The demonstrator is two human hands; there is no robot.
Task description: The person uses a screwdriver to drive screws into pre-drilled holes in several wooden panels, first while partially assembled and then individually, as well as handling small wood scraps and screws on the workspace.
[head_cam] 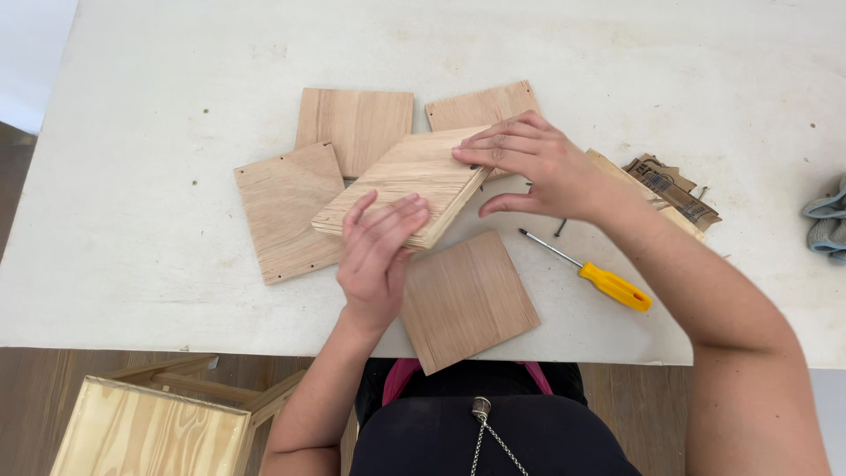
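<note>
A pale square wooden panel (407, 181) is held tilted above the white table (159, 106), with both my hands on it. My left hand (377, 256) grips its near corner, fingers laid flat over the top face. My right hand (533, 163) pinches its far right edge with fingers spread along the rim. Beneath and around it lie several more square wooden panels: one to the left (282, 211), one at the back (352, 123), one back right (480, 106), and a reddish one in front (467, 300).
A screwdriver with a yellow handle (608, 282) lies to the right of the panels. A small brown paper packet (674, 189) and loose screws sit behind my right forearm. A grey cloth (828, 220) is at the right edge. A light wooden stool (150, 427) stands below the table's near edge.
</note>
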